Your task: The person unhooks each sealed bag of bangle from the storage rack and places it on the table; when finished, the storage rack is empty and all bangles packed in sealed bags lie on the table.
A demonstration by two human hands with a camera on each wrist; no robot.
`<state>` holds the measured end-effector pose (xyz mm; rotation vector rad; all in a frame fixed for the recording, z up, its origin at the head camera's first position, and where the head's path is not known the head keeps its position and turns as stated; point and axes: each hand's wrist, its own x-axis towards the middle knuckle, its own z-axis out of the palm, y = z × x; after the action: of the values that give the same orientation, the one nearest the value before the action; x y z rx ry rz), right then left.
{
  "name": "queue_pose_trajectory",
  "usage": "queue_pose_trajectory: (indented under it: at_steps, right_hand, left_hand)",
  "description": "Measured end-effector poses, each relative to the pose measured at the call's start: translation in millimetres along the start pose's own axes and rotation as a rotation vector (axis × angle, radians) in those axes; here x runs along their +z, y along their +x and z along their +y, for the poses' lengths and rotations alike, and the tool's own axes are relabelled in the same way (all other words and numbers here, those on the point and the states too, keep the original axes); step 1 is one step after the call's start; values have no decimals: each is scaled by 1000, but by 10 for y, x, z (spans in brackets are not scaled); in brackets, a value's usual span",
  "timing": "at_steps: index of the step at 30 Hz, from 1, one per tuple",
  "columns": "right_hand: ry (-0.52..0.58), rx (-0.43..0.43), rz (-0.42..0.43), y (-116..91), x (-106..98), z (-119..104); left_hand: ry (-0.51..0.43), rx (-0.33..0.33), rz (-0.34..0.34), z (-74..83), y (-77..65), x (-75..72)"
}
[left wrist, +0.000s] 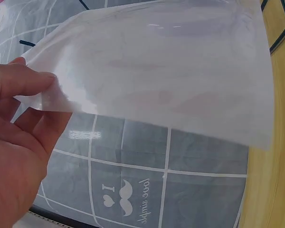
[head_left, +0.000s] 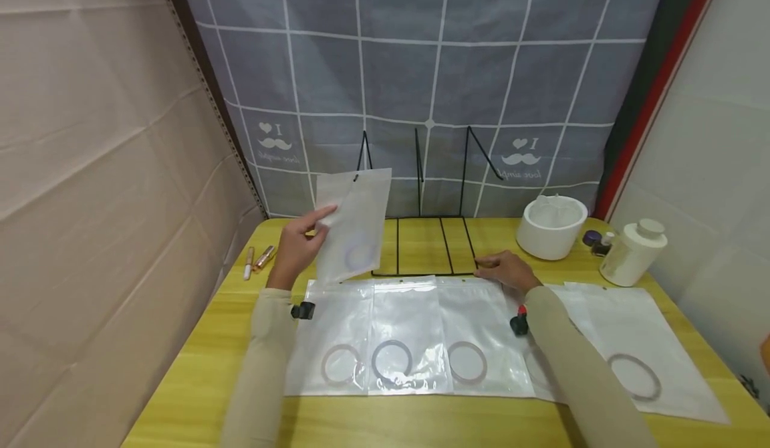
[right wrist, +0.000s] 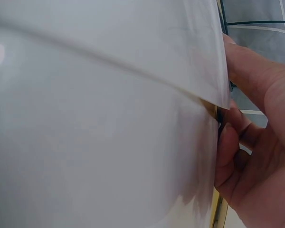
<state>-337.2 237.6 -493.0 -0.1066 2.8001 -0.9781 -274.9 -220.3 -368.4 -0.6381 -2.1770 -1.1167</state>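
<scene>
My left hand (head_left: pixel 297 244) pinches the edge of a translucent plastic bag (head_left: pixel 351 224) between thumb and fingers. A ring shape shows faintly low in this bag, and its top meets a left prong of the black wire display rack (head_left: pixel 445 227). In the left wrist view, the thumb lies over the bag's edge. My right hand (head_left: pixel 508 269) grips the rack's front right base corner; in the right wrist view its fingers (right wrist: pixel 228 137) curl at the dark wire, partly hidden by a bag. Several bags (head_left: pixel 406 321) lie in front, most showing a bangle-like ring (head_left: pixel 467 362).
A white round tub (head_left: pixel 550 231), a white bottle (head_left: pixel 634 254) and a small dark bottle (head_left: pixel 601 245) stand at the right. Two small cosmetic tubes (head_left: pixel 263 259) lie left. Behind the rack hangs a grey checked cloth (head_left: pixel 397 73); a pale curtain flanks the table's left.
</scene>
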Motion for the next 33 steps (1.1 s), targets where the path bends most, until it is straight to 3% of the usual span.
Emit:
queue_pose_trajectory:
  at_steps: [4,7,9,13,15,17,18,20,23,26,33]
  right_hand:
    - [-5,4,-3,10,8,12]
    - [-7,6,-7,12,27,16]
    - [-6,7,-7,11,32,15]
    - [-24,-16,-8,9,25,21]
    - [-39,-35,-8,14,14,36]
    - [-52,-53,-15,14,-3,48]
    - [-55,-57,-17,15,-12,51]
    - [-56,-55,-10,11,-37,61]
    - [-41,-43,-18,2,-59,47]
    - [-35,-40,-31,1,-51,26]
    - [-41,-36,-15,6,-16,28]
  left_hand:
    - [-40,30,11,111,-170,-121]
    - [-139,-5,21,198,-351,-276]
    - [-263,-66,28,257,-489,-428]
    - [-687,-210,-9,215,-805,-806]
    - [-853,-313,-85,70,-980,-988]
    - [-902,-455,-197,-143,-1166,-1131]
    - [-901,-528,-269,-271,-1254,-1184]
    - [-812,-677,-394,-512,-1393,-1246]
    - [-662,-842,-511,-810,-1543,-1285]
    - [-526,-914,-529,-994,-1624,-1320]
    - [-327,-909,-518,-1171,-1594,-1348]
